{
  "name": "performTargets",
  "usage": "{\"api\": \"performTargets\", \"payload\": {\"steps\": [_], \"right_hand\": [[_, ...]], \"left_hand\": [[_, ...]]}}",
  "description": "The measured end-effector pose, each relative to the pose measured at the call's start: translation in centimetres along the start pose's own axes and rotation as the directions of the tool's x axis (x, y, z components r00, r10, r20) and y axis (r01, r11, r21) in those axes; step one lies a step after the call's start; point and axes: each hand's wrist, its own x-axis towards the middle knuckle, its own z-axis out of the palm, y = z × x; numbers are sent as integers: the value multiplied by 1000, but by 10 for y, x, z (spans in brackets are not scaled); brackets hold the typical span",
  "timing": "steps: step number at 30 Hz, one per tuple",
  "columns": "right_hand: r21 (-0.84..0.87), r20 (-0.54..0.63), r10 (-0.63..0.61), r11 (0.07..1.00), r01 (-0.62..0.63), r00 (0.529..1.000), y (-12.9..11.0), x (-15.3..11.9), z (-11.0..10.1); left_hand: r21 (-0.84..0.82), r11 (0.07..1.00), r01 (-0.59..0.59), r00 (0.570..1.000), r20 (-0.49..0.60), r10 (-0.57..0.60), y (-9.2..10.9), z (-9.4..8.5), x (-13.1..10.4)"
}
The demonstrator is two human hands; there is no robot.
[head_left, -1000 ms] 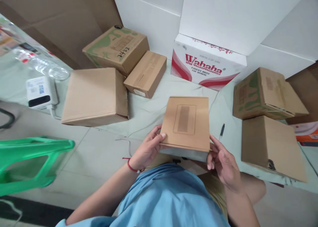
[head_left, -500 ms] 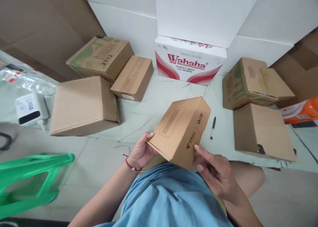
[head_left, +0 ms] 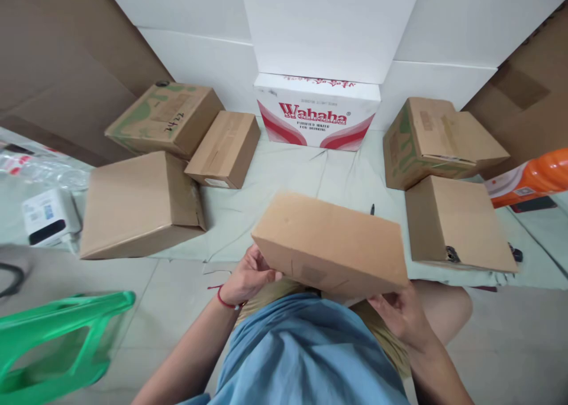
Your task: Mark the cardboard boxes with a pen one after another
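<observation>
A brown cardboard box (head_left: 332, 233) is held tilted above my lap, near the front edge of the cloth-covered table. My left hand (head_left: 252, 279) grips its lower left corner, thumb on the near side and fingers partly hidden. At the lower right corner, my right hand (head_left: 402, 313) holds the box, its fingertips partly under the edge. A black pen (head_left: 372, 209) lies just behind the box, mostly hidden by it.
Closed cartons (head_left: 128, 204) stand on the left, more cartons (head_left: 461, 216) on the right. At the back is a white Wahaha box (head_left: 317, 118). An orange bottle (head_left: 541, 177) lies far right, a white device (head_left: 51, 216) far left. A green stool (head_left: 84, 346) is lower left.
The held box has been turned, so its printed faces no longer show and a plain wide face does. My right hand has moved from its side to its lower right corner. The view has shifted slightly.
</observation>
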Motion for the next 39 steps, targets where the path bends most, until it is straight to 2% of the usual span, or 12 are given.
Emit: {"api": "performTargets", "payload": {"steps": [5,9,11,15,19,22,24,26,29,32,35,39], "right_hand": [[12,-43,10,1000,-9,999,3,4,-2],[111,-78,140,985,-131,987,16,12,1],[190,-66,178,968,-162,982,21,18,5],[188,-66,80,980,-66,995,24,32,14],[206,-147,59,978,-27,987,30,46,13],[-94,-368,44,992,-85,929,46,62,0],[-426,-459,-39,887,-181,888,56,77,-12],[-659,-433,-48,698,-279,900,60,94,-21],[-830,-354,76,433,-350,932,54,118,-21],[-898,-296,145,295,-327,944,46,134,-16],[-861,-283,132,401,-313,950,45,141,-20],[-342,-453,68,908,-244,889,40,139,-39]], "left_hand": [[144,988,-61,994,-80,73,5,8,5],[343,924,-169,926,-267,268,9,17,7],[385,905,-178,920,-261,292,10,18,7],[266,954,-136,972,-148,180,11,13,10],[169,985,28,972,-235,13,10,6,14],[242,966,94,963,-268,-26,10,8,13],[316,945,85,967,-254,-1,10,14,12],[361,931,64,977,-214,16,6,23,12],[439,898,30,987,-154,43,-5,36,12],[653,757,-23,961,-195,198,-17,43,10],[794,596,-124,879,-191,438,-20,48,6],[795,445,-412,787,64,614,-7,56,3]]}}
